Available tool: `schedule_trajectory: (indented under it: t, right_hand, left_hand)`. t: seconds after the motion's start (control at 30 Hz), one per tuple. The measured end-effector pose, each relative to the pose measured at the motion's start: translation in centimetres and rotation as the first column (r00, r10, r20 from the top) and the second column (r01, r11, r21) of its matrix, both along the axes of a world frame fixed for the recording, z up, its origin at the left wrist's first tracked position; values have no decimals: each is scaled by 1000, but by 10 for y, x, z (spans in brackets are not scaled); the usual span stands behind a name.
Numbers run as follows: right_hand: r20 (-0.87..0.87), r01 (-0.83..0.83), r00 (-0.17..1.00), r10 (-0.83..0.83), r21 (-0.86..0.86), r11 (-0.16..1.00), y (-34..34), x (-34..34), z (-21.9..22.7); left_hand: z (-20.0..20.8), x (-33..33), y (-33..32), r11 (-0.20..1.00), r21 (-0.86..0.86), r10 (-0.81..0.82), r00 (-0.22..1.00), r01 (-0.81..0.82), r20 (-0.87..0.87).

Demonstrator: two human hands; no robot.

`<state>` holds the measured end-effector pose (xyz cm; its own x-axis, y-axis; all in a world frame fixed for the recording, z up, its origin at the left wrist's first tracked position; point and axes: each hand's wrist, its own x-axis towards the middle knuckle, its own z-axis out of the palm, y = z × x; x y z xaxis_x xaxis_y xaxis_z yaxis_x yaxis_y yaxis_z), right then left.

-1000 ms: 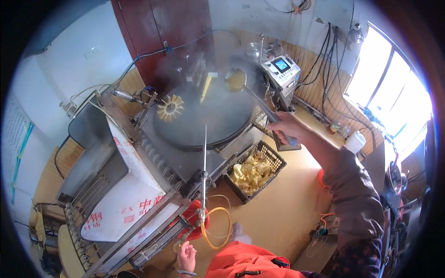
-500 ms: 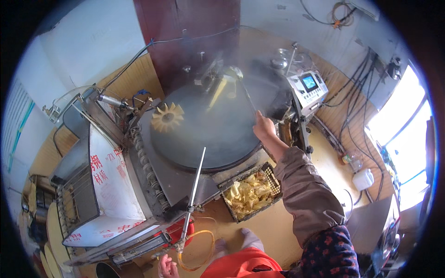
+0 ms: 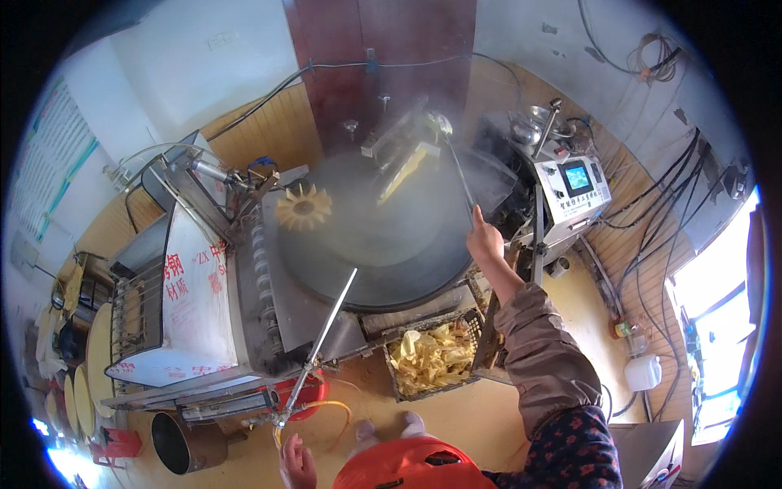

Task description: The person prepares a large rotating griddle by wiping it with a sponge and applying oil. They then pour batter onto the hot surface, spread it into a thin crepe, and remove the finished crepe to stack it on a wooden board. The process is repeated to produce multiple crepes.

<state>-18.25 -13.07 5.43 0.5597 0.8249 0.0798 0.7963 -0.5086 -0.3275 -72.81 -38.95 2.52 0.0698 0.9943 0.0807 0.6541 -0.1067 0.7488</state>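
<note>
My right hand (image 3: 486,239), arm stretched forward, is closed round the long handle of a ladle (image 3: 441,124). The ladle's bowl is over the far part of a large round dark griddle (image 3: 350,261), beside a metal spreader (image 3: 391,143). Yellow batter (image 3: 407,173) lies in a streak on the griddle next to the spreader. A pale paddle wheel (image 3: 304,209) sits at the griddle's left edge. Low in the view, my left hand (image 3: 297,463) hangs near a metal pipe (image 3: 319,346) with a yellow hose; its fingers are slightly bent and hold nothing visible. Steam blurs the far side.
Below the griddle stands a black crate (image 3: 432,354) of yellow flaky scraps. On the right are a control box with a screen (image 3: 577,177) and a white jug (image 3: 643,372). A roller machine (image 3: 199,301) stands left. A metal pot (image 3: 187,442) is on the floor.
The whole view has shifted, so the scene sits further right. My right hand still holds the ladle over the griddle. The batter streak beside the spreader looks broader. My left hand stays low.
</note>
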Motion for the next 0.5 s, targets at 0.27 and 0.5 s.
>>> schedule_trajectory:
  t: [0.27,0.5]
  right_hand:
    - [13,-31,999,31,-43,999,-7,24,15]
    - [-1,-14,1000,14,-73,997,7,35,19]
  left_hand:
    - [0,20,-1,990,141,22,999,-17,-35]
    - [11,25,-4,995,99,44,993,-33,-108]
